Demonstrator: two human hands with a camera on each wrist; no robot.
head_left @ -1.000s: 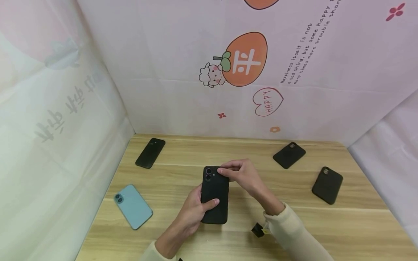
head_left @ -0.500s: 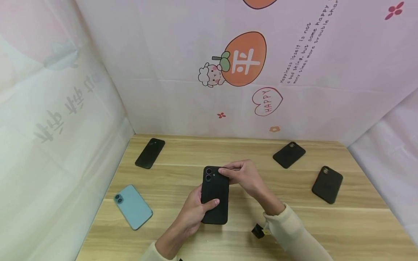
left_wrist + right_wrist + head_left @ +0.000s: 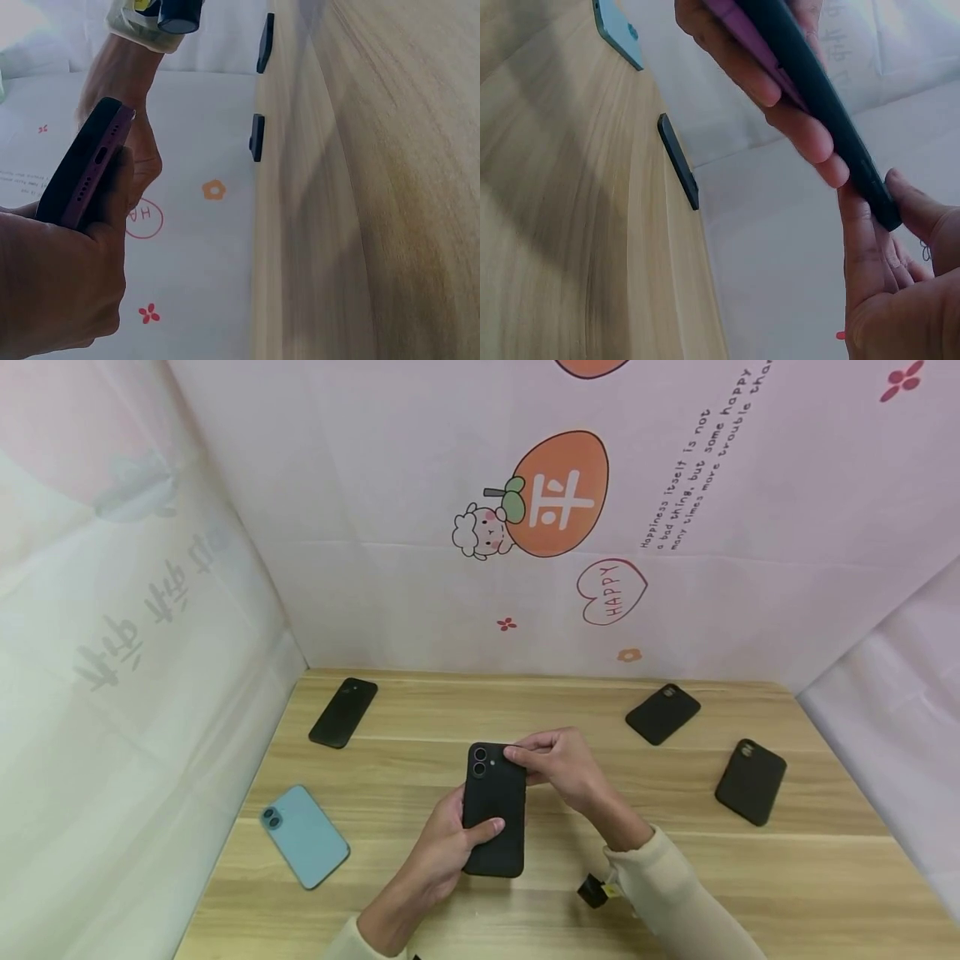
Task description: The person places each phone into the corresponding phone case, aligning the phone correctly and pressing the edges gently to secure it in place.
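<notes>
Held phone [image 3: 493, 795]: frame centre, just below middle, up off the wooden table [image 3: 408, 710]; black back and twin lenses faced the head camera.
Left hand [image 3: 447, 835]: clamped round its lower half, thumb across the back.
Right hand [image 3: 561, 766]: thumb and fingers pinched together on the top right corner.
Black back: looked to me like a case; a purplish edge with a port showed in the left wrist view.
Case fit: mostly on, my read; no gap that I could see.
Pinched corner: probably what remained to check; thumb hid it, seating couldn't be told.
Blue phone [image 3: 305, 837]: left of frame, lenses up, no hand on it.
Dark handset [image 3: 343, 713]: above the blue one, well apart from the hands.
Far slab [image 3: 663, 716], near slab [image 3: 751, 784]: right of frame, black; phones or bare cases, couldn't tell.
In the way: just the covering fingers.
</notes>
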